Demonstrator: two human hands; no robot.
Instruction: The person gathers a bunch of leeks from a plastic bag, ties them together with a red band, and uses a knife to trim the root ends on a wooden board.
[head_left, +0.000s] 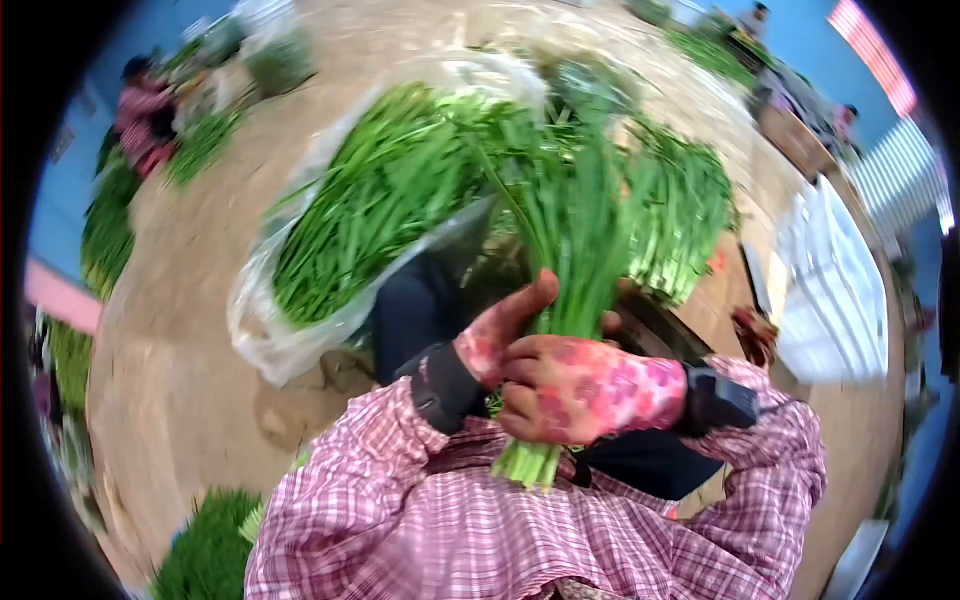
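A bunch of long green leafy stalks (575, 230) stands upright in front of my chest, its pale cut ends pointing down at me. My right hand (590, 390), in a pink patterned fingerless glove, is wrapped round the lower stalks. Against the left side of the bunch rests my left hand (505, 325), its thumb pointing up along the leaves and its other fingers hidden behind the stalks and my right hand. Beyond the hands, a clear plastic bag (255, 330) holds more loose green stalks (370, 210).
Neat bundles of greens (675, 210) lie to the right, near a knife-like blade (755, 280) and white plastic crates (825, 290). A green heap (210, 550) is at the lower left. One person (145, 115) sits at the upper left; others are at the upper right.
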